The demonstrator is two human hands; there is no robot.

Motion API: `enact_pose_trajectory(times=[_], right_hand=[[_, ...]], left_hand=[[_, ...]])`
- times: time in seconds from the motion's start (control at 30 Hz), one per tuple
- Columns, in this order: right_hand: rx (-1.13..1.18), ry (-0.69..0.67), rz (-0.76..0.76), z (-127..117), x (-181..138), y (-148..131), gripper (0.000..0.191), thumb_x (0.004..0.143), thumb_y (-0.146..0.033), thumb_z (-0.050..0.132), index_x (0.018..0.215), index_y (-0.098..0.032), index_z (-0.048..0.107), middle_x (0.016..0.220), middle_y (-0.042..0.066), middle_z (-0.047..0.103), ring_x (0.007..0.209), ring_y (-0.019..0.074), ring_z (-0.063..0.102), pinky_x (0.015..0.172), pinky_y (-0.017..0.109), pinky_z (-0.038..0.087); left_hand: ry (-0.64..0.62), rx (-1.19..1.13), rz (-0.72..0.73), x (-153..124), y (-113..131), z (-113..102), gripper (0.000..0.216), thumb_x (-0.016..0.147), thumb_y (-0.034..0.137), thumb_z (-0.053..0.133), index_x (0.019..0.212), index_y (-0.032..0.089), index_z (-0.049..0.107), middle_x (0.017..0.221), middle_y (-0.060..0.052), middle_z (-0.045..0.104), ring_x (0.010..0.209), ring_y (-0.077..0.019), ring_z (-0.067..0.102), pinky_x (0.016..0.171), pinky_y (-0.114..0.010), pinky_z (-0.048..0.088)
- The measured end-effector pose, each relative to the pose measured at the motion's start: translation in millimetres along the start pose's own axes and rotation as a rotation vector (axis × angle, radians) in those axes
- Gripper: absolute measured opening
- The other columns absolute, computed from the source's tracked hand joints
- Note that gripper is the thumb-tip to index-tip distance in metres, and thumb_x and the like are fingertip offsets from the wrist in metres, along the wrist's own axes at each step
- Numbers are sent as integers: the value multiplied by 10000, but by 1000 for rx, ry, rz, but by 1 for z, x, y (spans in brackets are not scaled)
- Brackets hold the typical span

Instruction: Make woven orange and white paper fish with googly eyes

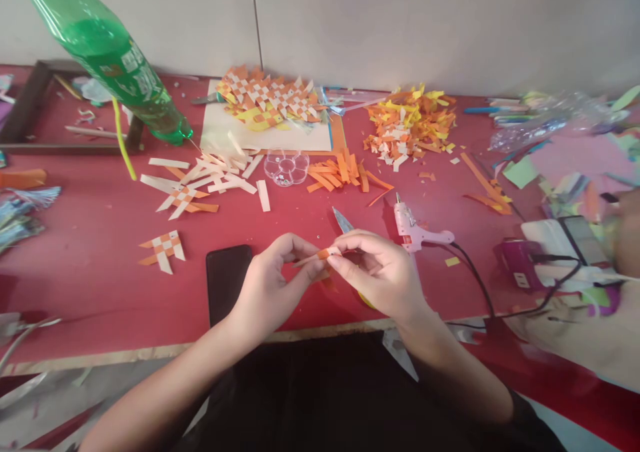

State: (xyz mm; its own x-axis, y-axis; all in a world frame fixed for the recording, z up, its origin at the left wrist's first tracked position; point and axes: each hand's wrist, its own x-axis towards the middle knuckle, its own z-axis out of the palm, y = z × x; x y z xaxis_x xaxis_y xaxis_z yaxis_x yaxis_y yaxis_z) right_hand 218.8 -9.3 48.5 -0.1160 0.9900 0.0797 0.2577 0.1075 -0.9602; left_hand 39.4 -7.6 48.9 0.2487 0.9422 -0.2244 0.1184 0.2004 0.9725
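Between my fingertips is a small woven paper fish (pixel 327 254) in orange and white, partly covered by the fingers. My left hand (pixel 277 272) pinches its left end, and my right hand (pixel 373 265) pinches the right end, where a small dark dot shows. Just behind my right hand lie scissors (pixel 343 219), mostly hidden under it. Another woven orange and white fish (pixel 166 249) rests on the red table to the left, with one more woven piece (pixel 183 198) above it among loose white strips (pixel 227 175). A pile of orange strips (pixel 345 171) lies ahead of my hands.
A black phone (pixel 229 279) lies beside my left wrist. A pink glue gun (pixel 413 225) stands to the right, its cord trailing. A clear divided dish (pixel 287 167), finished woven fish (pixel 273 99), paper scraps (pixel 410 125) and a tall green bottle (pixel 120 65) are farther back. A power strip (pixel 565 272) sits right.
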Motion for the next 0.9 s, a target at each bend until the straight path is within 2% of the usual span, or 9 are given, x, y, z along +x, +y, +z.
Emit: enact_pose_trajectory(times=[0.4, 0.63, 0.8, 0.9], right_hand=[[14, -16, 10, 2, 1, -4, 35, 833, -164, 632, 807, -183, 643, 788, 26, 662, 706, 128, 640, 592, 237, 560], [10, -28, 21, 0, 1, -2, 41, 846, -175, 626, 813, -183, 648, 791, 25, 671, 737, 138, 650, 638, 260, 562], [34, -38, 33, -1, 1, 2, 22, 847, -186, 657, 862, -190, 673, 844, 29, 690, 784, 137, 676, 692, 260, 587], [149, -85, 41, -5, 1, 3, 230, 816, -218, 716, 1040, -212, 661, 965, 44, 706, 873, 157, 703, 760, 289, 613]], left_hand=[[13, 115, 90, -1, 4, 1, 130, 885, 279, 637, 811, 207, 557, 792, -17, 741, 782, -164, 731, 739, -265, 571], [0, 119, 101, 0, 3, 0, 127, 887, 278, 642, 815, 208, 565, 785, -9, 743, 766, -153, 721, 738, -256, 563], [-8, 30, 55, 0, -1, 0, 122, 896, 301, 636, 845, 204, 582, 822, -19, 736, 793, -159, 718, 782, -278, 560], [-41, -115, 3, 3, -1, -2, 129, 920, 327, 597, 904, 200, 605, 871, -33, 720, 812, -165, 714, 807, -303, 570]])
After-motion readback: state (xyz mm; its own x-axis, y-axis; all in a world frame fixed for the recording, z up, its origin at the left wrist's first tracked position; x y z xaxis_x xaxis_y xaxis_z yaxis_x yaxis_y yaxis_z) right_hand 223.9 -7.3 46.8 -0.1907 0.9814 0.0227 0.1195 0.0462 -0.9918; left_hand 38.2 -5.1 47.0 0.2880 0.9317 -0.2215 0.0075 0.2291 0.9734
